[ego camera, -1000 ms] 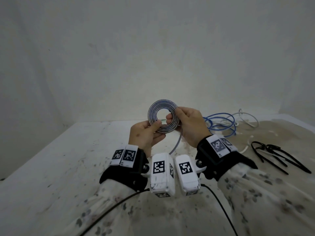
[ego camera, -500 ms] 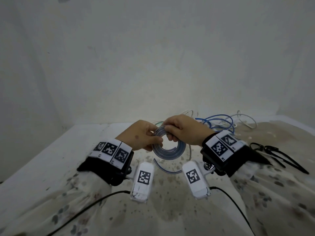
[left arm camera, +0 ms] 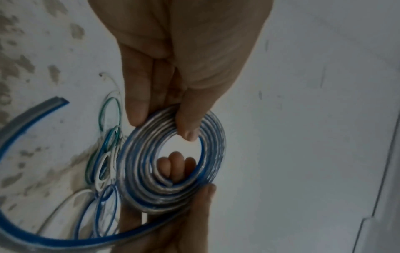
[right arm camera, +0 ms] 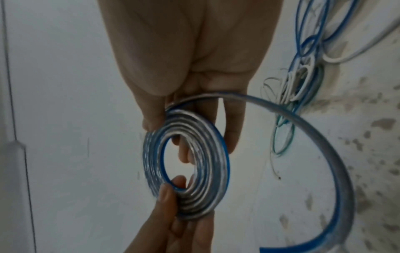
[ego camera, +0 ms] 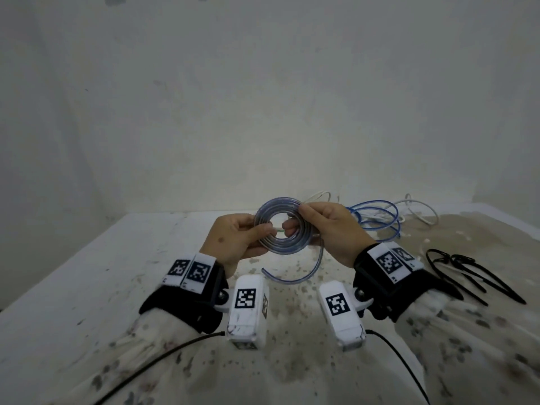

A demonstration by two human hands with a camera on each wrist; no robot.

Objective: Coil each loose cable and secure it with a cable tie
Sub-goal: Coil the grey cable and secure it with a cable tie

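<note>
I see the left hand [ego camera: 233,241] and right hand [ego camera: 330,229] pinching a flat cable coil [ego camera: 280,226] from opposite sides, thumbs and fingers curled on it. It's held above the table [ego camera: 87,287], loose tail [ego camera: 304,273] hanging; black ties [ego camera: 467,273] lie far right.

A white table [ego camera: 73,273] is seen speckled with brown stains [ego camera: 292,311], and a broad tan patch [ego camera: 482,229] is spread across its right side. A plain, scuffed white wall [ego camera: 263,112] is shown rising behind it, marked by grey smudges [ego camera: 114,0] at the top edge of the head view.
</note>
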